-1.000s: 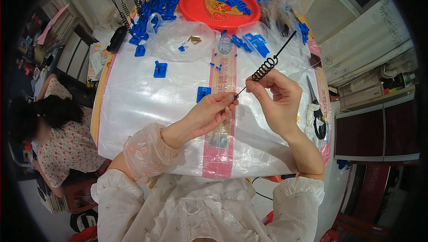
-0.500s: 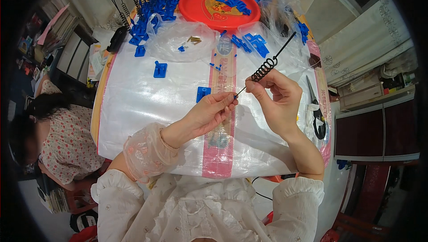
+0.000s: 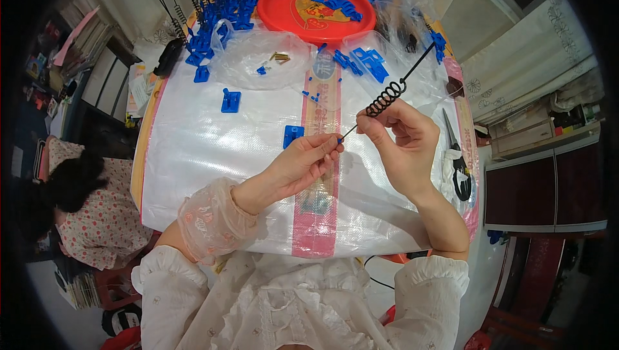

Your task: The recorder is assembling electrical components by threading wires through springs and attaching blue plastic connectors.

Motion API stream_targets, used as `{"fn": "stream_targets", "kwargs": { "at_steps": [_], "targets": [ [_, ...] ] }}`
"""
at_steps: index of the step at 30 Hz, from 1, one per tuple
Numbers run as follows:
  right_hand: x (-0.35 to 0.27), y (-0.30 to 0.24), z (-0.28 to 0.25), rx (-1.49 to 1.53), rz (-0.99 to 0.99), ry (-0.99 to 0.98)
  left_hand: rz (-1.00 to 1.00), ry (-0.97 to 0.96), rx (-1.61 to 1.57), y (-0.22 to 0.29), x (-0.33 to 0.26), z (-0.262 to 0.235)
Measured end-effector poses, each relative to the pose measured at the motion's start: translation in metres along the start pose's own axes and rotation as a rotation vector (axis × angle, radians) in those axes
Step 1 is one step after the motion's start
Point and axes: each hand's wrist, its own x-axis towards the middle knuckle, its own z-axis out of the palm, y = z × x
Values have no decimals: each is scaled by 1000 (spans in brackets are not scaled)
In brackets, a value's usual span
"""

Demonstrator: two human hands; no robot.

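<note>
Between finger and thumb, my right hand (image 3: 406, 143) grips a black coil spring (image 3: 385, 98) whose straight ends stick out on both sides. One end slants up to the right; the other points down toward my left hand (image 3: 300, 164). A small blue cap (image 3: 340, 140) is pinched in the left fingertips, where the wire's lower end meets it. Whether the wire sits inside the cap I cannot tell. Just beyond my left hand lies a blue plastic base (image 3: 293, 135), and a second blue base (image 3: 231, 100) rests farther left.
Assembled blue bases with black springs (image 3: 225, 8) crowd the far left. A red tray (image 3: 267, 18) holds blue parts. Clear plastic bags (image 3: 242, 60) lie nearer, one with brass-coloured pieces (image 3: 280, 57). Scissors (image 3: 461, 179) lie at right. Another person (image 3: 103, 214) sits at left.
My right hand and the spring have shifted slightly, the spring's upper end swinging a little to the right. The left hand stays in place. The person at left has leaned their head.
</note>
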Motion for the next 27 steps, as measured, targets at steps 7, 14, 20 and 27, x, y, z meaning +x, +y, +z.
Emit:
{"fn": "stream_targets", "kwargs": {
  "at_steps": [7, 14, 20, 27],
  "targets": [
    [0, 0, 0, 3, 8, 4, -6, -6, -10, 1, -1, -1],
    [-1, 2, 1, 4, 2, 7, -7, 0, 8, 0, 0, -2],
    [-2, 2, 1, -6, 1, 3, -1, 2, 1, -2, 0, -3],
    [-2, 3, 2, -12, -6, 9, 5, -17, 1, -2, 0, -3]
  ]
}}
